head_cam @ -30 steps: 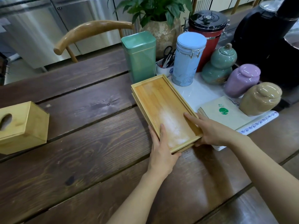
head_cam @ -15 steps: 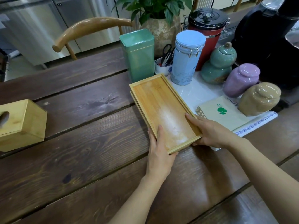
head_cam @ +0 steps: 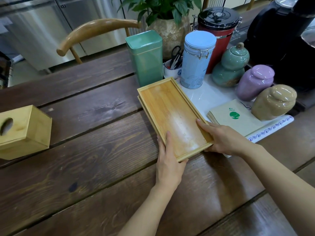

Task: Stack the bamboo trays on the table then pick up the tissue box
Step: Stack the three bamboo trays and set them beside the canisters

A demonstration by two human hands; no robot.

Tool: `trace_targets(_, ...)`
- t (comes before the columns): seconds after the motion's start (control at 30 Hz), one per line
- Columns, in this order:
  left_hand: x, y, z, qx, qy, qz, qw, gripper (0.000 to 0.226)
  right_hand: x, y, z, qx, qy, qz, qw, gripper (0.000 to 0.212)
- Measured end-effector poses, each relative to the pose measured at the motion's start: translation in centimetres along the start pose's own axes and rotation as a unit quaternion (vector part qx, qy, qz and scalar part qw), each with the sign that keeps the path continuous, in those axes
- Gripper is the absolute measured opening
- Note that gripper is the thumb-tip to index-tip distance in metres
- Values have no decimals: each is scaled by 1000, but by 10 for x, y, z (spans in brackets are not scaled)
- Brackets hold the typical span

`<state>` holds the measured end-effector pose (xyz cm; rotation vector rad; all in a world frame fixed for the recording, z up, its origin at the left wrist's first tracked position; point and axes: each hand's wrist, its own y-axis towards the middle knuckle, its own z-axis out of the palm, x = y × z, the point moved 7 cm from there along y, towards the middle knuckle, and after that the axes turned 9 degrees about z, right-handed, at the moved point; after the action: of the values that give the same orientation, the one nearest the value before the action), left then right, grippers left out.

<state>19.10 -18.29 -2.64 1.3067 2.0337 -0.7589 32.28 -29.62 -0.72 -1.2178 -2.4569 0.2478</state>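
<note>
Dark brown plank table [head_cam: 85, 167], wide boards with visible grain and gaps. Bamboo trays [head_cam: 172, 120] stacked on it, top one nested on the lower, lower edge peeking out along the left side. Left hand [head_cam: 167, 160] grips the near-left corner, thumb lying inside the top tray, fingers [head_cam: 160, 143] down the outer side. Right hand [head_cam: 223, 138] clasps the near-right corner, thumb over the rim, rest wrapped under or behind, not visible. Tissue box [head_cam: 22, 132], bamboo with an oval slot, sits well apart to the left of the left fingers, untouched. Just past the right fingers: napkin stack [head_cam: 233, 116] on a white mat [head_cam: 272, 126]. Beyond the fingertips, behind the trays: green tin [head_cam: 146, 57], pale blue clip jar [head_cam: 197, 60], red canister [head_cam: 219, 34] with a black lid, teal gourd jar [head_cam: 230, 67], purple jar [head_cam: 255, 82], tan jar [head_cam: 274, 103], potted plant [head_cam: 163, 12]. Wooden chair back [head_cam: 95, 29] at the far edge. Steel cabinets [head_cam: 42, 28] along the back of the room.
</note>
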Motion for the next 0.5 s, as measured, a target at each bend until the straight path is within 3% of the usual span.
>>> trace_targets(0.23,8,-3,-9,16,-77,2,997,128,-4,-1,3,65,96,13,993,113)
trace_targets(0.37,23,-9,-6,39,-105,-11,994,119,-9,-4,1,70,175,43,981,117)
trace_targets(0.5,28,-9,-5,17,-140,-18,990,115,-8,-7,-1,81,175,67,979,119)
